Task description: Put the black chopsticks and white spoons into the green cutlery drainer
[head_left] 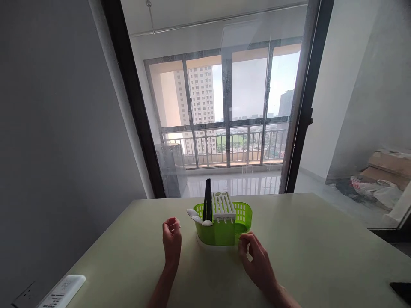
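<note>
A green basket (205,234) with perforated sides and a white base stands on the table in front of me. Several black chopsticks (208,201) rise from its left part. White spoons (196,219) hang over the front left rim. A white slotted rack (223,205) with small hooks sits over the middle. To the left of the basket, apart from it, is my left hand (171,237), its fingers loosely curled and nothing visible in them. My right hand (258,261) is at the basket's front right, thumb and fingers bent into a pinch. Whether it touches the basket or holds something small, I cannot tell.
The pale green table (308,244) reaches back to a glass door. A white power strip (66,291) lies at the left front edge, and a dark object (401,288) at the right edge. Cardboard boxes (390,167) and plastic bags are on the floor at right.
</note>
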`<state>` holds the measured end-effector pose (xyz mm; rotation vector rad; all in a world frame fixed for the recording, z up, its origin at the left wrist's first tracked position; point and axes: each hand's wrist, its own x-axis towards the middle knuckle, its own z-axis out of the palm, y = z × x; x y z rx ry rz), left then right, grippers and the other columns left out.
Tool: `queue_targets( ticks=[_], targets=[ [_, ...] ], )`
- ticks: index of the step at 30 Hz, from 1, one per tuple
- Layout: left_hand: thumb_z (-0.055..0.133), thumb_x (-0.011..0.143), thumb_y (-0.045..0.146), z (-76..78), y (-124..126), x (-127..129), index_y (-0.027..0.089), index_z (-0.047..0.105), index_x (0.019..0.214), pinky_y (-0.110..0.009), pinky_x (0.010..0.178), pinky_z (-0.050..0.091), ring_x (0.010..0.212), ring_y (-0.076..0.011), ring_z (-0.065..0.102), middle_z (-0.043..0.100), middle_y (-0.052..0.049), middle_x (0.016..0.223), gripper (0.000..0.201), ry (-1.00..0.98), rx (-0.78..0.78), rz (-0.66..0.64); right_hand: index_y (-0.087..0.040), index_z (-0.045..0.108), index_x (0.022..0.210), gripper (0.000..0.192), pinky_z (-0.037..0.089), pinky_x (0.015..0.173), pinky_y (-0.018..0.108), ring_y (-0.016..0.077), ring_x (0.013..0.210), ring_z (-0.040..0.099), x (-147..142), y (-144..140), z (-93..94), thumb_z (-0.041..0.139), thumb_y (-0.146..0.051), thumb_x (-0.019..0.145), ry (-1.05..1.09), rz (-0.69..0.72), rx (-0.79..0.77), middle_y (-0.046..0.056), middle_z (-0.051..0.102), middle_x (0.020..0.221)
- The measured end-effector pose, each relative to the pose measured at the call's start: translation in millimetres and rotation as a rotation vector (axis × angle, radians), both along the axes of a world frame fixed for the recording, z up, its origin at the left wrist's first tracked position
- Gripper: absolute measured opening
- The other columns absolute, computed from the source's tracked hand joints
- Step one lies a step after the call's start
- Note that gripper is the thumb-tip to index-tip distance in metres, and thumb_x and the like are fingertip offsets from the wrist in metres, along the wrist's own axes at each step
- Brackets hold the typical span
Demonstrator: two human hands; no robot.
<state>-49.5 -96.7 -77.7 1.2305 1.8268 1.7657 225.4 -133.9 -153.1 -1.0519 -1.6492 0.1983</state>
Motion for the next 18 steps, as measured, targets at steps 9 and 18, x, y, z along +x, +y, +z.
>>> queue_targets(
  ticks=[9,18],
  targets=[
    [0.062,0.087,0.055,114.5,49.7,17.7,0.020,0.068,0.111,-0.037,0.097,0.053,0.112,-0.0261,0.070,0.076,-0.011,0.117,0.043,0.337,-0.036,-0.426,-0.022,0.053,0.077,0.018,0.029,0.053,0.023,0.0108,0.052,0.036,-15.1,-7.4,-1.7,0.047,-0.017,0.093,-0.228,0.258,-0.163,-0.006,0.047,0.059],
    [0.084,0.069,0.055,127.0,105.7,56.3,0.018,0.074,0.113,-0.035,0.090,0.057,0.114,-0.0334,0.071,0.079,-0.015,0.115,0.058,0.377,-0.249,-0.662,-0.021,0.060,0.077,0.016,0.026,0.053,0.026,0.0104,0.051,0.037,-16.3,-6.8,2.7,0.050,-0.012,0.087,-0.269,0.255,-0.218,-0.005,0.052,0.057]
  ],
)
